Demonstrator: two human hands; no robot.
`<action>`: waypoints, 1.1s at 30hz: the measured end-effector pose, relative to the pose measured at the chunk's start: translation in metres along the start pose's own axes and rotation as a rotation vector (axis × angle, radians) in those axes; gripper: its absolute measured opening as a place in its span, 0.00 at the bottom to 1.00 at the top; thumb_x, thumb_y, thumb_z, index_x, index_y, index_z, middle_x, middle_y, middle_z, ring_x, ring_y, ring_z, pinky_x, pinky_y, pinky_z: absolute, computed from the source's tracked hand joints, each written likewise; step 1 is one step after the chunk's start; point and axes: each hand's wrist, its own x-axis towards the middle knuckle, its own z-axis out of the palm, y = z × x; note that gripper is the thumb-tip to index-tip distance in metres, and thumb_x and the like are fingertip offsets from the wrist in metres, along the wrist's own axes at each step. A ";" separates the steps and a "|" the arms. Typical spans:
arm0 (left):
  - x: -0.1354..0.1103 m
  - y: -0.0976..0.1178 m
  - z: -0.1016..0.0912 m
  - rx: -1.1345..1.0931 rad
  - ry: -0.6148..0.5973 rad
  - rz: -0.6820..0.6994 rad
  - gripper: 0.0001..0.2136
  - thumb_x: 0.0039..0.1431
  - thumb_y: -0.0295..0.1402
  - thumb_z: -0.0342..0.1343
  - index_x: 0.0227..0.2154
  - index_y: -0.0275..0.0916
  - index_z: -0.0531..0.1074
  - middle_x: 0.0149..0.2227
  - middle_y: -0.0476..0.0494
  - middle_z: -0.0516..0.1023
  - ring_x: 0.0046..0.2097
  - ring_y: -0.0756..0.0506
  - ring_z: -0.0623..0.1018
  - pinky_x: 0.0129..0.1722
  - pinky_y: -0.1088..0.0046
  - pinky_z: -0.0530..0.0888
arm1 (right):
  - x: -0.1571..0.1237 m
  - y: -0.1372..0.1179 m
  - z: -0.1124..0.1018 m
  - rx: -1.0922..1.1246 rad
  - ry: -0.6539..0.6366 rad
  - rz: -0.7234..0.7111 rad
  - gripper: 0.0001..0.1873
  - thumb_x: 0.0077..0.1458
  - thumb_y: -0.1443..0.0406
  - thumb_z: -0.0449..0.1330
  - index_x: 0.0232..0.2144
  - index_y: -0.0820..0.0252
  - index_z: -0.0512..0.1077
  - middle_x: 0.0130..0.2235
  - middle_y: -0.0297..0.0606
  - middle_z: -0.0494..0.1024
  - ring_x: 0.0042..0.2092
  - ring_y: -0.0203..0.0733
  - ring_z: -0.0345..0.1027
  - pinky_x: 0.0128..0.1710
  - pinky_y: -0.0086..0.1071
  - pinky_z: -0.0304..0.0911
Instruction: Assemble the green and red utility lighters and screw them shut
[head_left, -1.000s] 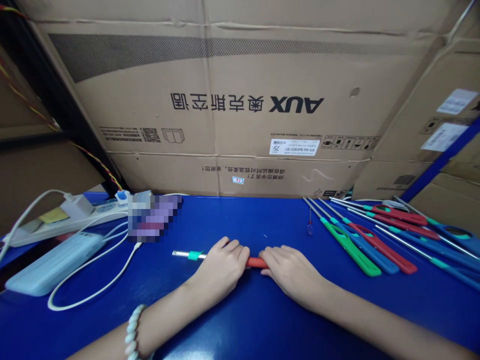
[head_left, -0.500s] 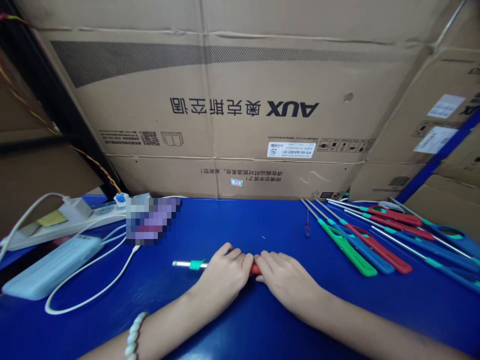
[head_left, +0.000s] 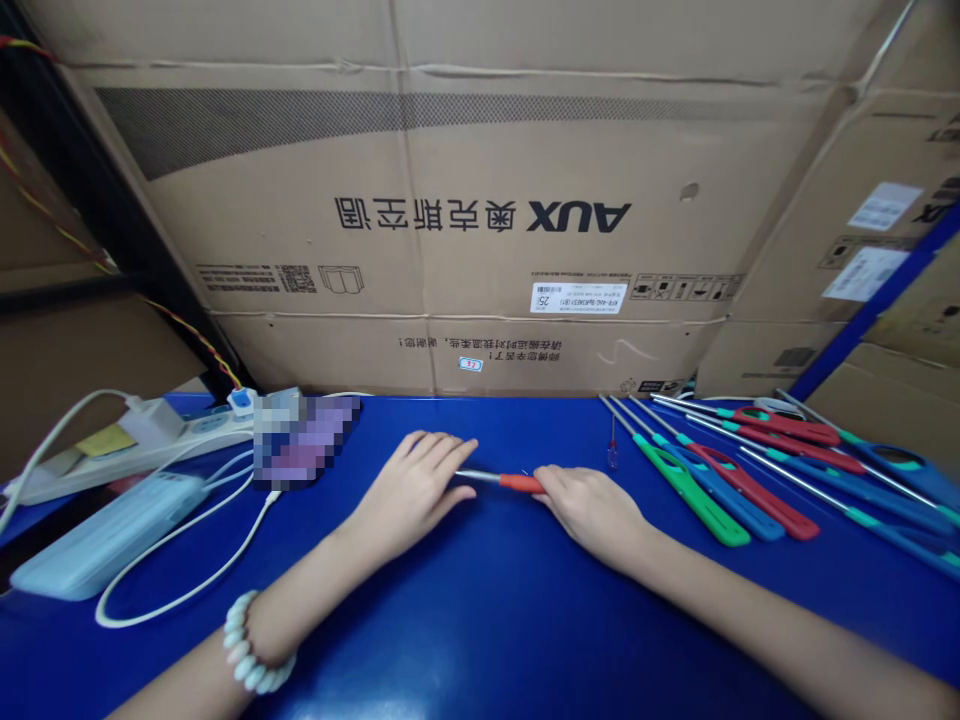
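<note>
A long-reach lighter (head_left: 519,484) with a red handle and a thin metal tube lies across the space between my hands, above the blue table. My right hand (head_left: 592,510) is closed around the handle end and covers most of it. The fingers of my left hand (head_left: 416,490) are stretched out with the thumb apart, on either side of the tube. The tube's far end is hidden behind that hand, so I cannot tell whether the palm touches it.
Several long lighters (head_left: 709,500) with green, blue and red handles lie at the right. A small clear screwdriver (head_left: 613,456) is beside them. At the left are a light-blue power bank (head_left: 112,535), a white cable (head_left: 187,610) and a power strip (head_left: 210,430). Cardboard (head_left: 480,150) stands behind.
My left hand has opened and moved left and away from me along the lighter. The green band and metal tip seen before are now hidden. My right hand has shifted slightly right.
</note>
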 end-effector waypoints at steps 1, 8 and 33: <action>0.001 -0.007 -0.001 0.018 -0.020 -0.006 0.20 0.65 0.39 0.51 0.54 0.33 0.63 0.51 0.35 0.72 0.51 0.38 0.71 0.51 0.58 0.64 | 0.000 0.003 -0.001 -0.007 -0.005 0.017 0.04 0.62 0.67 0.55 0.35 0.62 0.66 0.30 0.39 0.77 0.29 0.42 0.73 0.27 0.31 0.58; 0.001 -0.027 -0.002 0.084 -0.089 0.001 0.14 0.67 0.36 0.48 0.51 0.33 0.66 0.47 0.37 0.74 0.49 0.40 0.71 0.50 0.59 0.62 | 0.001 0.010 -0.007 -0.026 -0.045 0.058 0.05 0.61 0.66 0.58 0.33 0.61 0.66 0.28 0.36 0.77 0.28 0.42 0.73 0.24 0.29 0.55; 0.002 0.028 0.003 0.057 -0.125 0.128 0.14 0.69 0.35 0.42 0.30 0.36 0.66 0.29 0.45 0.70 0.32 0.43 0.70 0.39 0.63 0.61 | -0.008 -0.021 0.003 0.034 0.021 -0.114 0.04 0.63 0.69 0.54 0.34 0.62 0.65 0.29 0.38 0.75 0.27 0.42 0.71 0.27 0.32 0.58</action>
